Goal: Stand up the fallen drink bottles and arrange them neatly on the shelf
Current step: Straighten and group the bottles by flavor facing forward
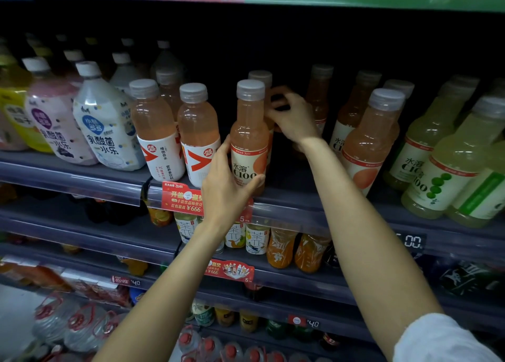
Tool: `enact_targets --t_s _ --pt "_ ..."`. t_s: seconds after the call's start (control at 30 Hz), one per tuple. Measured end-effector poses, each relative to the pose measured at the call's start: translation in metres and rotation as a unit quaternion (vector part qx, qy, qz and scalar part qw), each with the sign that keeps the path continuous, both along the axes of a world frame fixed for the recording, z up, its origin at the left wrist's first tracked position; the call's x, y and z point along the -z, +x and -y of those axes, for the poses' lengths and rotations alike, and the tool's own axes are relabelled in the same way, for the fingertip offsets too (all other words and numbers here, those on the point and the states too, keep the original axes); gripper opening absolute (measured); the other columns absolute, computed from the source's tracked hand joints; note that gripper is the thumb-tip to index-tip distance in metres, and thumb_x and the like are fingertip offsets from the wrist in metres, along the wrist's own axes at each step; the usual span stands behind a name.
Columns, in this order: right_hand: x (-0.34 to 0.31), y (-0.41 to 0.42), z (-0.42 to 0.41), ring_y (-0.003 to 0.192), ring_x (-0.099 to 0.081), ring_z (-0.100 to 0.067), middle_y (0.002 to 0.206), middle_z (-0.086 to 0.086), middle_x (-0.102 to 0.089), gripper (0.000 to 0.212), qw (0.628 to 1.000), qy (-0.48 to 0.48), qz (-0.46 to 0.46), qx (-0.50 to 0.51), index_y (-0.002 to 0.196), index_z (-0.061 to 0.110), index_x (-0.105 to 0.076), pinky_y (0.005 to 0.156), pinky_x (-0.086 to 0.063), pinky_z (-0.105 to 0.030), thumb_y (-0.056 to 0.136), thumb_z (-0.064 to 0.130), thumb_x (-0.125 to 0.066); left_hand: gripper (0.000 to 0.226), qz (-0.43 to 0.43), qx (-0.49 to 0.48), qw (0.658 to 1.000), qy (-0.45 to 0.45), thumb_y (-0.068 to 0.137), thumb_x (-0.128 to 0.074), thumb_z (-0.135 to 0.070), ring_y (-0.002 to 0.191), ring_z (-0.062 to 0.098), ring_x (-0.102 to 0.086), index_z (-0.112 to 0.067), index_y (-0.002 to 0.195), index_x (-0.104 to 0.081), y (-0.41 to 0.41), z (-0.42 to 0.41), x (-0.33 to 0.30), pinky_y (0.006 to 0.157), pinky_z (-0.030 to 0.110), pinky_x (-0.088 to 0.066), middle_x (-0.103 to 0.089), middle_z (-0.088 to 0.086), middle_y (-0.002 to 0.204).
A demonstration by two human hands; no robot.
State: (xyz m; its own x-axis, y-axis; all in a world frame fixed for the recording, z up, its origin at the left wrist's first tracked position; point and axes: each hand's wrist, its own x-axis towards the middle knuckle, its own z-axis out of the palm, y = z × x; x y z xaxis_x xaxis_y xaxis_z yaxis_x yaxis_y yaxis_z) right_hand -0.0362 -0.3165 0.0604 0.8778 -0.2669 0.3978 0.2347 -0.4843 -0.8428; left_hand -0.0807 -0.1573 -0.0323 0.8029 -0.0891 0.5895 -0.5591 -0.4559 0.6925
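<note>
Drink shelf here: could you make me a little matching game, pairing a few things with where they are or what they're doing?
Things:
1. left hand
2. right hand
3. white-label milky bottle
4. green drink bottle

States:
A. far right of the shelf
B. reaching behind the front row
C. wrapped around the peach C100 bottle
D. left of the pink bottles, leaning

Pairs: 1-C, 2-B, 3-D, 4-A
</note>
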Motion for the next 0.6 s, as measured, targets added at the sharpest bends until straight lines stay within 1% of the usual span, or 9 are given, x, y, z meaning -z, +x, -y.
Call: enact_targets --t_s 0.1,0.2,0.27,0.33,0.4,0.43,0.47,0.53,0.6 --pt "0.002 0.0 0.0 0.096 -0.064 -0.021 0.101 0.0 -0.063 0.035 1.0 0.005 -0.004 0.0 0.116 0.018 -0.059 0.081 -0.056 -0.045 0.084 0.03 -0.069 0.091 0.001 -0.003 1.0 0.001 0.073 -0.081 -0.039 0.127 0.016 -0.05 -0.016 0.145 -0.032 0.002 0.0 0.001 0.096 0.043 -0.052 -0.049 0.001 0.142" --pt "0.003 -0.003 -0.001 0.101 -0.063 -0.021 0.114 -0.004 -0.062 0.042 1.0 0.004 -0.017 -0.005 0.124 0.014 -0.056 0.086 -0.055 -0.043 0.087 0.03 -0.066 0.091 0.002 -0.007 1.0 -0.001 0.072 -0.081 -0.04 0.127 0.017 -0.051 -0.015 0.145 -0.033 0.001 0.001 0.002 0.095 0.043 -0.052 -0.049 0.002 0.142" --pt "0.006 -0.013 0.001 0.104 -0.06 -0.019 0.122 -0.005 -0.06 0.043 1.0 -0.02 -0.01 0.015 0.127 0.015 -0.054 0.089 -0.052 -0.039 0.089 0.029 -0.064 0.091 0.005 -0.007 1.0 -0.004 0.072 -0.08 -0.04 0.127 0.017 -0.051 -0.014 0.145 -0.033 0.001 0.001 0.003 0.095 0.043 -0.052 -0.049 0.003 0.142" --pt "0.019 -0.03 0.005 0.109 -0.057 -0.018 0.125 -0.005 -0.057 0.037 0.992 -0.084 0.052 0.081 0.126 0.016 -0.055 0.091 -0.049 -0.037 0.091 0.024 -0.061 0.09 0.007 -0.006 1.0 -0.003 0.072 -0.08 -0.04 0.127 0.017 -0.051 -0.014 0.145 -0.033 0.0 0.001 0.003 0.095 0.042 -0.052 -0.048 0.003 0.142" --pt "0.038 -0.048 0.009 0.113 -0.052 -0.022 0.126 -0.009 -0.053 0.031 0.964 -0.156 0.142 0.162 0.121 0.014 -0.058 0.091 -0.044 -0.031 0.09 0.018 -0.057 0.091 0.009 -0.008 1.0 0.0 0.073 -0.081 -0.04 0.127 0.017 -0.051 -0.013 0.145 -0.033 0.001 0.001 0.003 0.095 0.042 -0.052 -0.048 0.003 0.143" --pt "0.047 -0.053 0.012 0.115 -0.049 -0.026 0.128 -0.012 -0.051 0.03 0.946 -0.195 0.163 0.204 0.119 0.012 -0.059 0.091 -0.04 -0.027 0.089 0.016 -0.057 0.091 0.009 -0.009 1.0 0.002 0.073 -0.081 -0.04 0.127 0.016 -0.051 -0.013 0.146 -0.033 0.001 0.001 0.003 0.095 0.042 -0.052 -0.048 0.003 0.143" --pt "0.053 -0.052 0.015 0.118 -0.046 -0.03 0.131 -0.015 -0.047 0.031 0.93 -0.232 0.154 0.241 0.119 0.011 -0.058 0.092 -0.038 -0.027 0.088 0.015 -0.058 0.091 0.008 -0.011 1.0 0.003 0.073 -0.081 -0.04 0.127 0.016 -0.051 -0.013 0.146 -0.033 0.001 0.001 0.003 0.095 0.041 -0.052 -0.048 0.003 0.143" --pt "0.058 -0.04 0.02 0.124 -0.039 -0.039 0.138 -0.022 -0.039 0.04 0.908 -0.29 0.085 0.291 0.124 0.011 -0.054 0.099 -0.038 -0.04 0.085 0.014 -0.061 0.092 0.009 -0.014 1.0 0.005 0.072 -0.081 -0.04 0.127 0.016 -0.05 -0.014 0.146 -0.032 0.001 0.001 0.004 0.095 0.042 -0.052 -0.047 0.002 0.144" --pt "0.056 -0.024 0.026 0.122 -0.04 -0.046 0.135 -0.029 -0.04 0.048 0.884 -0.339 0.045 0.318 0.127 0.011 -0.051 0.096 -0.04 -0.052 0.082 0.014 -0.066 0.093 0.009 -0.014 1.0 0.006 0.072 -0.081 -0.041 0.127 0.016 -0.051 -0.016 0.147 -0.031 0.002 0.001 0.005 0.094 0.042 -0.053 -0.047 0.001 0.144"
